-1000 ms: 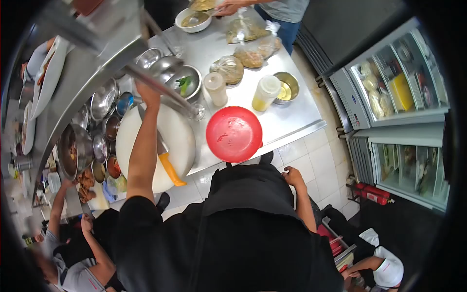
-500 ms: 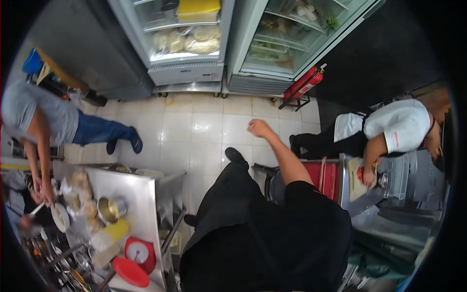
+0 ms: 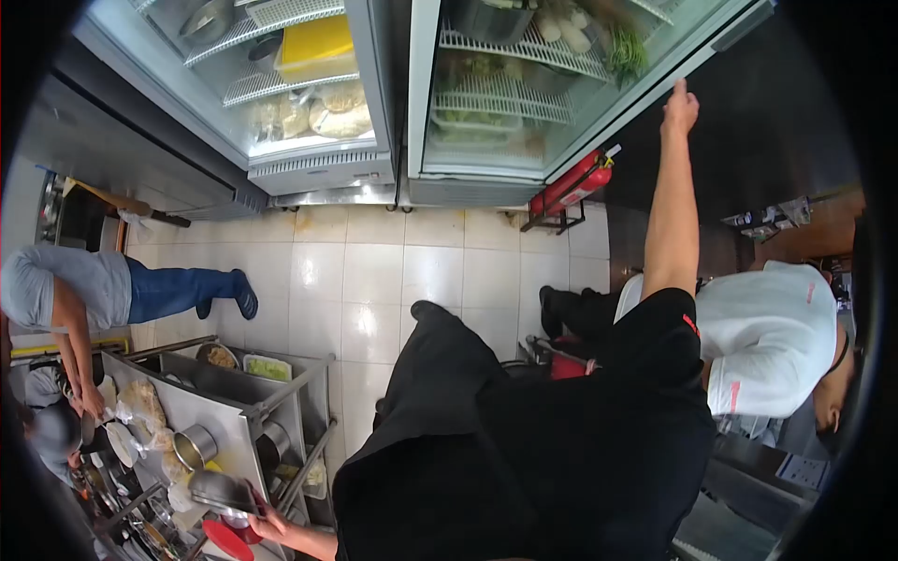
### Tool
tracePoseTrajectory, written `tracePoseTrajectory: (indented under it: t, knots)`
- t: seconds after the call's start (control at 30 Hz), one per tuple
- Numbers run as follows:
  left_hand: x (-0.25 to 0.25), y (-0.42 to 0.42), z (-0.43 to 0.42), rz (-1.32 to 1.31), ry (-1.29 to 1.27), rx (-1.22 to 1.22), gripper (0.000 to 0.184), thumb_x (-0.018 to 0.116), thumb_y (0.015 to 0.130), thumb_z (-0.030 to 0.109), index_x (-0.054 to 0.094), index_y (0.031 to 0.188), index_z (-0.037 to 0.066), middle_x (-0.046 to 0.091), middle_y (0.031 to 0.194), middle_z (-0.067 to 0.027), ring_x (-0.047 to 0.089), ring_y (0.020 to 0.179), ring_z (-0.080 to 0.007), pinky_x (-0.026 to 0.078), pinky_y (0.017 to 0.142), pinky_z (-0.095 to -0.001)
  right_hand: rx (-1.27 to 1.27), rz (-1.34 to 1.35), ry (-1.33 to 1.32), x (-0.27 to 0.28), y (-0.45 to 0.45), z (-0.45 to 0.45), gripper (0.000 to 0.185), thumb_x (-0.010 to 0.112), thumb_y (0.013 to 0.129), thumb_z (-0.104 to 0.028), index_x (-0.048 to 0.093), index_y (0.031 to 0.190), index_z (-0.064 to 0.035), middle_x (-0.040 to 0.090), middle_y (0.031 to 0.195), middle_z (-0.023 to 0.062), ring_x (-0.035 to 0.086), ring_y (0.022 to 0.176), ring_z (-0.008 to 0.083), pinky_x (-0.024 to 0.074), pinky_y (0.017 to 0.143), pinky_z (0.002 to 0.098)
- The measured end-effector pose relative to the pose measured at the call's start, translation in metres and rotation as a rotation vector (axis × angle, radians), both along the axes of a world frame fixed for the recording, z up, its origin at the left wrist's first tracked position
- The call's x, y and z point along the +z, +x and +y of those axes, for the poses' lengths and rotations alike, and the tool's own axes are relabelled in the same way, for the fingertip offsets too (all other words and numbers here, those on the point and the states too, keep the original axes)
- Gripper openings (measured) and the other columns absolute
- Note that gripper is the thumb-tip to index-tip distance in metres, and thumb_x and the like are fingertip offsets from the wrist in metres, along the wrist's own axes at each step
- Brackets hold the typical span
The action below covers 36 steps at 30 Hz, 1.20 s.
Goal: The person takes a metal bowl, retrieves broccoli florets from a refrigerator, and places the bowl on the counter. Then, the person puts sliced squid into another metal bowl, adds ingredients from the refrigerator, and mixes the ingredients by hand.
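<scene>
The left hand (image 3: 271, 525) has its fingers pinching the edge of a rounded, shiny grey metal bowl (image 3: 223, 491), across the white tiled floor (image 3: 374, 271) from the tall, pale refrigerator (image 3: 472, 190). The outstretched right hand (image 3: 681, 110) is at the edge of the refrigerator's pale-framed glass door (image 3: 582, 140); whether its fingers grip or merely touch, I cannot tell. So far, by my judgement, the bowl is in hand while the door appears closed.

A black short-sleeved top (image 3: 561, 449) bears a red sleeve mark (image 3: 690, 324).
</scene>
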State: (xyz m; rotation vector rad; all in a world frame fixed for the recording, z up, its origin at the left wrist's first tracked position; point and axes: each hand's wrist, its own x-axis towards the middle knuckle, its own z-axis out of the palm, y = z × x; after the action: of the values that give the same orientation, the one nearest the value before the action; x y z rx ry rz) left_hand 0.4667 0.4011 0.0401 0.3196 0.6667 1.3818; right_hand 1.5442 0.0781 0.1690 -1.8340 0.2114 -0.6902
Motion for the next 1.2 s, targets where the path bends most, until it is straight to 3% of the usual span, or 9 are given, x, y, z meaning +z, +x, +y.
tracePoseTrajectory:
  t: [0.03,0.07,0.13,0.23,0.37,0.7,0.8,1.03,1.2]
  knots:
    - [0.001,0.040,0.002,-0.081,0.220,-0.274,0.052,0.042,0.080,-0.002,0.030,0.128,-0.016,0.034,0.136,-0.0253,0.032,0.126,-0.0389,0.022,0.109,-0.0518,-0.013,0.013,-0.089,0.011,0.031,-0.012,0.067,0.057,0.082,-0.044,0.047,0.119,0.0114,0.060,0.106,0.0181,0.057,0.098,0.0226,0.0438,0.085,0.0322]
    - [0.021,0.097,0.001,0.199,-0.225,0.301,0.053,0.044,0.080,0.001,0.031,0.129,-0.015,0.036,0.135,-0.0250,0.032,0.126,-0.0397,0.022,0.108,-0.0543,0.113,-0.009,0.023,0.032,0.023,-0.004,0.070,0.051,0.084,-0.047,0.045,0.121,0.0118,0.057,0.114,0.0190,0.054,0.105,0.0238,0.0408,0.090,0.0327]
    - [0.015,0.139,-0.002,0.229,-0.285,0.177,0.049,0.045,0.084,0.009,0.036,0.129,-0.009,0.043,0.132,-0.0216,0.040,0.122,-0.0371,0.023,0.105,-0.0591,0.257,-0.038,0.328,0.059,0.009,0.023,0.073,0.040,0.089,-0.054,0.044,0.123,0.0114,0.050,0.126,0.0181,0.050,0.114,0.0254,0.0372,0.096,0.0332]
    - [-0.049,0.141,-0.025,0.483,0.289,-0.218,0.042,0.041,0.087,0.016,0.045,0.125,-0.003,0.048,0.128,-0.0186,0.046,0.118,-0.0352,0.020,0.103,-0.0629,0.382,-0.069,0.386,0.034,0.075,0.000,0.079,0.040,0.087,-0.059,0.042,0.125,0.0104,0.047,0.129,0.0165,0.048,0.116,0.0257,0.0362,0.098,0.0339]
    - [-0.009,0.218,-0.027,0.289,-0.367,-0.247,0.043,0.050,0.078,0.004,0.049,0.121,-0.001,0.054,0.121,-0.0158,0.052,0.110,-0.0349,0.036,0.095,-0.0614,0.443,-0.040,0.446,0.032,0.077,-0.002,0.086,0.041,0.085,-0.064,0.039,0.128,0.0103,0.043,0.133,0.0173,0.045,0.119,0.0265,0.0345,0.099,0.0356]
    - [-0.091,0.207,-0.054,0.508,-0.597,-0.547,0.036,0.051,0.068,-0.005,0.051,0.103,0.001,0.056,0.104,-0.0131,0.058,0.090,-0.0318,0.052,0.077,-0.0540,0.150,-0.196,0.031,0.026,-0.094,-0.039,0.071,0.050,0.085,-0.055,0.053,0.109,0.0128,0.058,0.108,0.0180,0.054,0.098,0.0231,0.0400,0.084,0.0328]
    - [-0.097,0.213,-0.077,0.737,-0.655,-0.580,0.013,0.049,0.075,0.004,0.047,0.083,-0.006,0.055,0.083,-0.0178,0.048,0.040,-0.0264,0.057,0.058,-0.0392,0.121,-0.229,0.028,0.023,-0.187,-0.046,0.061,0.055,0.084,-0.050,0.057,0.101,0.0091,0.062,0.098,0.0193,0.058,0.092,0.0253,0.0418,0.083,0.0332]
    - [-0.088,0.235,-0.100,1.026,-0.504,-0.773,0.032,0.044,0.066,-0.009,0.045,0.098,-0.012,0.054,0.090,-0.0212,0.060,0.071,-0.0342,0.057,0.061,-0.0529,0.684,-0.202,0.046,0.015,-0.367,-0.044,0.045,0.075,0.071,-0.019,0.054,0.107,-0.0017,0.061,0.098,0.0077,0.058,0.088,0.0154,0.0467,0.076,0.0296]
    - [-0.110,0.239,-0.080,1.135,-0.237,-1.003,0.035,0.045,0.066,-0.007,0.046,0.101,-0.011,0.056,0.088,-0.0190,0.061,0.069,-0.0307,0.057,0.058,-0.0470,0.844,-0.216,-0.261,0.032,-0.476,0.025,0.069,0.084,0.048,-0.043,0.054,0.095,-0.0006,0.055,0.083,0.0128,0.058,0.074,0.0265,0.0472,0.064,0.0352]
